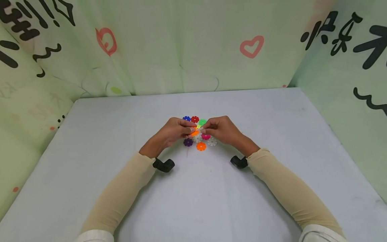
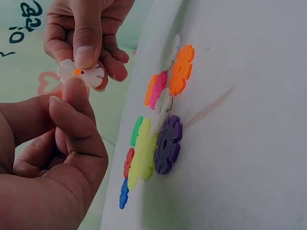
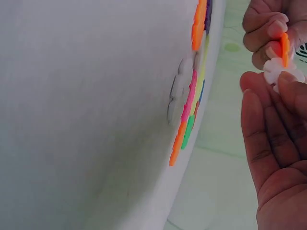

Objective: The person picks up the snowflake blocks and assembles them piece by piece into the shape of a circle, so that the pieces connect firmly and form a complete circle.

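Above the table, my left hand (image 1: pixel 177 129) pinches an orange flower-shaped plastic disc (image 3: pixel 285 48) between thumb and fingers. My right hand (image 1: pixel 223 130) grips a white flower-shaped disc (image 2: pixel 94 77) by its rim. The two discs meet nearly at right angles, the orange one's edge at the white one's slots; how deep it sits is hidden by fingertips. Beneath the hands lie loose discs: a purple disc (image 2: pixel 169 144), an orange loose disc (image 1: pixel 201 146), a pink disc (image 1: pixel 206 136), a green disc (image 1: pixel 202 122), a red disc (image 1: pixel 195 119) and a blue disc (image 3: pixel 202 91).
Yellow discs (image 2: pixel 142 155) and white loose discs (image 1: pixel 212 141) lie in the same cluster. A white cloth covers the table (image 1: pixel 193 198). Printed curtains (image 1: pixel 187 47) hang behind and at both sides. Each wrist carries a black strap-on camera mount (image 1: pixel 164 165).
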Tool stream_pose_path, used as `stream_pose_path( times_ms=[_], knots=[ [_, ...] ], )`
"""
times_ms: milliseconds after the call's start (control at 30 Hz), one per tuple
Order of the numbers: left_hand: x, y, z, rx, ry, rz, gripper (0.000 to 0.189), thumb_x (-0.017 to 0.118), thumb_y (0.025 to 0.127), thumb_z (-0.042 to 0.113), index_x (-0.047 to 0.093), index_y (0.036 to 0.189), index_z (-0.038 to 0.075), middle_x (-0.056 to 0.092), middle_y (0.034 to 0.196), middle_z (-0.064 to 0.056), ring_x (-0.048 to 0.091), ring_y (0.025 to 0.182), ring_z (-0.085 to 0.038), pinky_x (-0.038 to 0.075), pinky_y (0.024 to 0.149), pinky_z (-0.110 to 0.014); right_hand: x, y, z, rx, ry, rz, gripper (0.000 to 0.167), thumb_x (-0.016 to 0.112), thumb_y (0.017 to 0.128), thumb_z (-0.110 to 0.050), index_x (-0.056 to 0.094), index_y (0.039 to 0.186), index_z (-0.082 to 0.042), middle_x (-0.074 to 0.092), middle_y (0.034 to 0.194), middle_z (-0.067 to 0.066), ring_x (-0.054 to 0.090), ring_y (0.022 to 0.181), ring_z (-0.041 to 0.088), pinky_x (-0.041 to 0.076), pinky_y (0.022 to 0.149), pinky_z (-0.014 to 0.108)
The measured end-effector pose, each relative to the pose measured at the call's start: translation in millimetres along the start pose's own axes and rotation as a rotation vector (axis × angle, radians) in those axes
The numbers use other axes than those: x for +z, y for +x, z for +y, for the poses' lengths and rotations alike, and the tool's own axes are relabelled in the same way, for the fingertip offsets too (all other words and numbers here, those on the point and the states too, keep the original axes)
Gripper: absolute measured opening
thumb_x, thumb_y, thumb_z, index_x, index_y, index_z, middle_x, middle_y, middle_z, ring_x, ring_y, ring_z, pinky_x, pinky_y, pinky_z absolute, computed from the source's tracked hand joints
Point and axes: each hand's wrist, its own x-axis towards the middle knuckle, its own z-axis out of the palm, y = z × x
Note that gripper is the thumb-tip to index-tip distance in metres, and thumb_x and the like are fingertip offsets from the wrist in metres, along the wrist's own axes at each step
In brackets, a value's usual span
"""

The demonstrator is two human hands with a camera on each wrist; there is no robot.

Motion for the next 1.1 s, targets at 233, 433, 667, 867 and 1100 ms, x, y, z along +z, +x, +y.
stream_pose_path(
  times_ms=[233,433,667,867,1100],
  knots=[
    [0.8,-1.1,2.4,0.023,0.045,-0.006,0.024,0.060,0.096,0.003,0.065,0.117,-0.006,0.062,0.094,-0.011,0.055,0.069,-0.018,0.052,0.071,-0.023,0,2.8,-3,0.012,-0.044,-0.001,0.010,0.072,0.090,-0.012,0.072,0.096,-0.004,0.072,0.089,0.004,0.069,0.084,0.018,0.055,0.078,0.031],
    [3.6,0.8,3.9,0.051,0.097,-0.023,0.024,0.059,0.097,0.006,0.063,0.119,-0.004,0.061,0.100,-0.011,0.057,0.077,-0.019,0.052,0.078,-0.026,-10,6.6,5,0.086,-0.153,-0.049,0.024,0.069,0.091,-0.010,0.068,0.114,-0.004,0.068,0.108,0.008,0.064,0.097,0.022,0.052,0.086,0.036],
    [-0.6,1.0,0.5,-0.010,-0.015,0.008,0.025,0.056,0.095,0.001,0.056,0.120,-0.002,0.062,0.099,-0.014,0.060,0.081,-0.023,0.052,0.077,-0.027,-13,12.7,19,0.247,-0.392,-0.152,0.034,0.067,0.091,-0.011,0.065,0.124,-0.002,0.060,0.117,0.014,0.053,0.107,0.028,0.047,0.091,0.040],
    [-2.7,1.5,-3.3,0.011,-0.084,-0.057,0.036,0.058,0.094,-0.002,0.055,0.129,0.004,0.063,0.088,-0.012,0.065,0.077,-0.023,0.054,0.074,-0.026,-13,17.5,21,0.192,-0.457,-0.236,0.033,0.070,0.090,-0.011,0.066,0.121,0.000,0.057,0.107,0.013,0.053,0.099,0.027,0.047,0.087,0.038],
    [-1.3,0.5,-4.2,0.033,-0.094,-0.070,0.038,0.063,0.094,0.001,0.058,0.132,-0.001,0.064,0.108,-0.022,0.064,0.078,-0.021,0.054,0.077,-0.026,-19,19.7,18,0.327,-0.420,-0.260,0.030,0.072,0.089,-0.016,0.059,0.113,-0.003,0.056,0.103,0.012,0.052,0.096,0.027,0.046,0.086,0.038]
  ],
)
